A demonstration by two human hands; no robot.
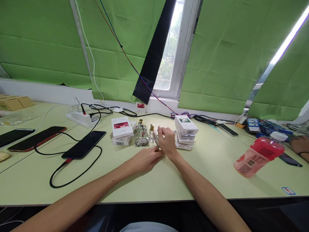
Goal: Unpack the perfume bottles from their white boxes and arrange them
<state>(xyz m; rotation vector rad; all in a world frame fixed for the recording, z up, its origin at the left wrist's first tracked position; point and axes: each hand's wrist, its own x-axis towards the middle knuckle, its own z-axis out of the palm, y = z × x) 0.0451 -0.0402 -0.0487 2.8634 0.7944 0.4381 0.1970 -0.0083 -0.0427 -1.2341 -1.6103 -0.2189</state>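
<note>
My left hand (147, 158) rests low over the table, its fingers closed at the base of a clear glass perfume bottle (156, 140). Curled over the top of that same bottle, my right hand (166, 141) hides most of it. Just left of my hands stand a slim glass vial with a gold cap (152, 132) and several round clear perfume bottles (141, 138). A white box with a red flower picture (121, 127) lies on other boxes to the left. Close to my right hand rises a stack of white boxes (186, 125).
Phones (84, 145) with black cables lie at left, near a white power strip (83, 119). A pink drink bottle (259, 156) stands tilted in view at right. Another person's hand (300, 143) is at the far right. Cables run along the wall; the table's front edge is near me.
</note>
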